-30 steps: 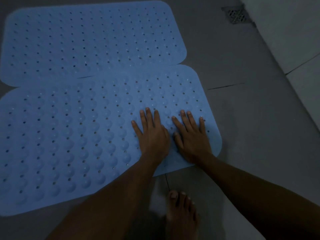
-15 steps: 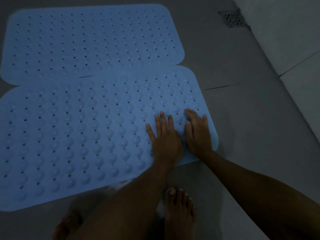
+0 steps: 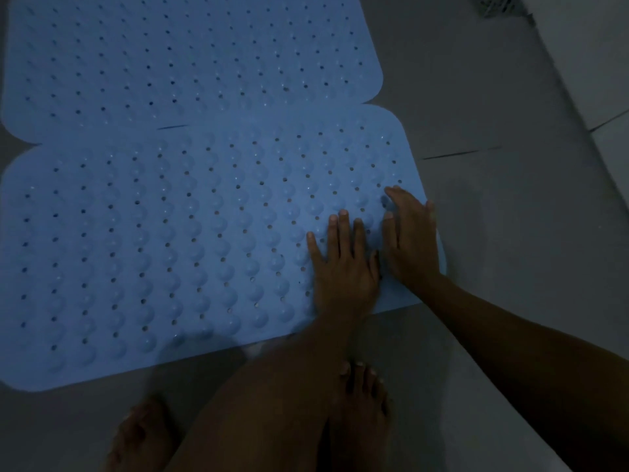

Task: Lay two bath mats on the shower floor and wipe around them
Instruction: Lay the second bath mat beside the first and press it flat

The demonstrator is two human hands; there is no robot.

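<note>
Mats: two blue perforated bath mats flat on grey shower floor [image 3: 493, 250]. Far mat [image 3: 190, 59] ahead of both hands, its near edge overlapping near mat [image 3: 153, 250]. Left foot [image 3: 143, 437] on floor, behind and left of left hand. Left hand [image 3: 343, 267] flat on near mat, fingers straight, spread, grasping nothing. Right foot [image 3: 364, 403] directly behind it. Right hand [image 3: 412, 240] just beside, fingers extended, pressing mat's right edge, grasping nothing. Drain grate [image 3: 498, 5] far ahead-right of right hand.

Grey tiled floor [image 3: 493, 233] carries two blue bath mats [image 3: 170, 250].
</note>
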